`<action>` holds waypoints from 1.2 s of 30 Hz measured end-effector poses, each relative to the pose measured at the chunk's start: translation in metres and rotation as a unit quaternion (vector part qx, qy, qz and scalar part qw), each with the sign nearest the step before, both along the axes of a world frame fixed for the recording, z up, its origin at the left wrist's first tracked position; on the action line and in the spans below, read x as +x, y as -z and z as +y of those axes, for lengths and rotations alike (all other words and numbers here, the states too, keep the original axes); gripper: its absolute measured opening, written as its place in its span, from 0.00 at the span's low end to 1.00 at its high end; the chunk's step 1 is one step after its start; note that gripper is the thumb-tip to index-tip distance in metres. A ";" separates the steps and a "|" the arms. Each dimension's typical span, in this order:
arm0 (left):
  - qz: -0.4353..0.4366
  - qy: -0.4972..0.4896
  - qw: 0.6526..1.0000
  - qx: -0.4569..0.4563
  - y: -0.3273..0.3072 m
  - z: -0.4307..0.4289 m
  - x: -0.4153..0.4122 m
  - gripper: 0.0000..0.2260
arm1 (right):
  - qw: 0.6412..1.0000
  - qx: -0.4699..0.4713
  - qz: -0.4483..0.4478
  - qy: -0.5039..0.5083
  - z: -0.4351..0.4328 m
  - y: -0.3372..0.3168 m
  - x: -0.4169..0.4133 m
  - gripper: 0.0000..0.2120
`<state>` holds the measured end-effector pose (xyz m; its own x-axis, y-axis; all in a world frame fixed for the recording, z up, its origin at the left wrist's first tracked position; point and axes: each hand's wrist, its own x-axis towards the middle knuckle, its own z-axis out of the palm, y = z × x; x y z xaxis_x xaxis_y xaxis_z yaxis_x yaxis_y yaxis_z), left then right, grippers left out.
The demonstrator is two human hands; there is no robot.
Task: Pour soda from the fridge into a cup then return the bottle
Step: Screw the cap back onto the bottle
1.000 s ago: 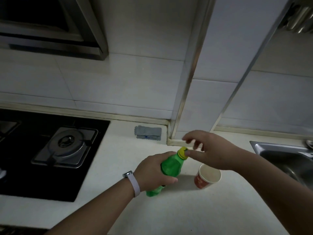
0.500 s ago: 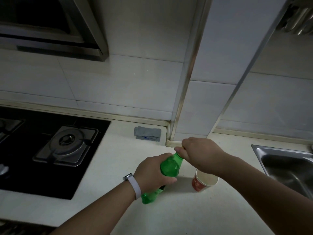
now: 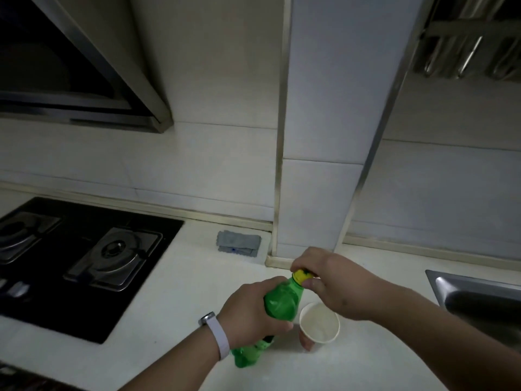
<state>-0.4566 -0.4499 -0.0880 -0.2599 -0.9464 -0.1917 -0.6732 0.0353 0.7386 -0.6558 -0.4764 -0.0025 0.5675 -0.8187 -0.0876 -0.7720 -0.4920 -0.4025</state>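
At the counter, lower half of the frame: a pale worktop (image 3: 174,280) runs the full width, and all the action sits at lower centre.
Hob: a black gas hob (image 3: 84,263) fills the left side, well apart from the hands.
Sink: a steel sink (image 3: 476,292) shows at the right edge.
Bottle: the green soda bottle (image 3: 282,303) stands tilted at lower centre, base on the worktop, neck leaning toward the upper right.
Left hand: the left hand (image 3: 251,314), a band on its wrist, is wrapped firmly round the bottle's middle.
Right hand: the right hand (image 3: 335,283) is closed over the bottle's top, fingers pinching the yellow cap (image 3: 302,276).
Cup: a paper cup (image 3: 319,323) stands upright just right of the bottle, beneath the right wrist; it looks empty.
Cloth: a small grey cloth (image 3: 238,244) lies near the wall, above the hands.
Change: a second ago the right hand hovered open beside the cap; half a second ago it had covered it completely; now the yellow shows again between the fingers.
Meaning: I judge the cap is being twisted off, so pouring has not begun and the return to the fridge is far off.
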 end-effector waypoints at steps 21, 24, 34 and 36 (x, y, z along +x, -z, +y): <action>-0.092 -0.223 0.970 -0.028 -0.011 0.092 -0.019 0.33 | 0.991 -0.112 0.031 -0.065 0.006 0.034 0.039 0.20; -0.131 -0.243 0.960 -0.053 -0.010 0.106 -0.002 0.33 | 0.987 -0.119 0.063 -0.083 0.012 0.031 0.065 0.21; -0.026 -0.298 0.953 -0.048 -0.001 0.149 0.097 0.32 | 0.993 0.008 -0.046 -0.104 0.051 0.030 0.155 0.22; 0.025 -0.317 0.947 -0.044 0.002 0.158 0.124 0.33 | 0.990 0.044 -0.072 -0.116 0.057 0.030 0.176 0.20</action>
